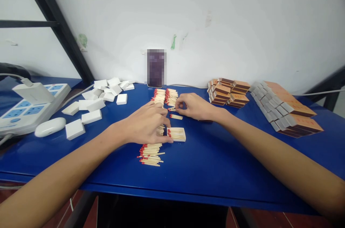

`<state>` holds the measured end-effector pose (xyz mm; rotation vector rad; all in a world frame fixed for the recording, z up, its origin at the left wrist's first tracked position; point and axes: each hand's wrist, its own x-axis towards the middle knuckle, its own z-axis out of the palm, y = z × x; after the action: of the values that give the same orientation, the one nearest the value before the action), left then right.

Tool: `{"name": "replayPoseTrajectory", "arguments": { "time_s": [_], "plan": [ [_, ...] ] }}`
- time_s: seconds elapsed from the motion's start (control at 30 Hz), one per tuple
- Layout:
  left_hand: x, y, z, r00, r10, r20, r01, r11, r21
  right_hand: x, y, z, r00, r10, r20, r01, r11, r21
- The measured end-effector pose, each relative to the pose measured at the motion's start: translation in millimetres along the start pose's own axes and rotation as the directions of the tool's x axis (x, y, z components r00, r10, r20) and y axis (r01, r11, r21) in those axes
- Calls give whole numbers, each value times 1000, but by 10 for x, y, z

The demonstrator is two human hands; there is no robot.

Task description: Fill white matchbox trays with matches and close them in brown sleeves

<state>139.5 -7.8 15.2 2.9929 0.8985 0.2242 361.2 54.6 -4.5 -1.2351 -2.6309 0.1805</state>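
My left hand point(147, 124) rests over a row of red-headed matches point(151, 154), hiding part of it. Its thumb and a finger close on the left end of a small white matchbox tray point(185, 134), which has matches lying inside. Just beyond the tray, my right hand point(192, 106) is closed in a pinch on a few matches point(171, 108) beside the far pile. A small separate bunch of matches point(176, 117) lies between my right hand and the tray. Two far piles of matches point(171, 97) lie side by side near the wall.
White empty-looking trays point(91, 116) are scattered at left, near a white rounded case point(50, 127) and a power strip point(35, 106) with a plugged charger. Orange-brown matchboxes point(229, 92) and grey-ended box sleeves point(285, 109) are stacked at right. A blurred upright panel point(156, 68) leans on the wall.
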Motion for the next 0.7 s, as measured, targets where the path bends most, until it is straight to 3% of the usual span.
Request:
{"name": "replayPoseTrajectory", "arguments": {
  "time_s": [0.43, 0.7],
  "plan": [
    [4, 8, -16, 1000, -10, 18, 10, 1000, -1, -10, 23, 22, 996, -83, -17, 83, 996, -22],
    [-1, 8, -5, 1000, -2, -2, 2, 1000, 11, -2, 27, 27, 1000, -17, -14, 17, 1000, 16]
  ]
}}
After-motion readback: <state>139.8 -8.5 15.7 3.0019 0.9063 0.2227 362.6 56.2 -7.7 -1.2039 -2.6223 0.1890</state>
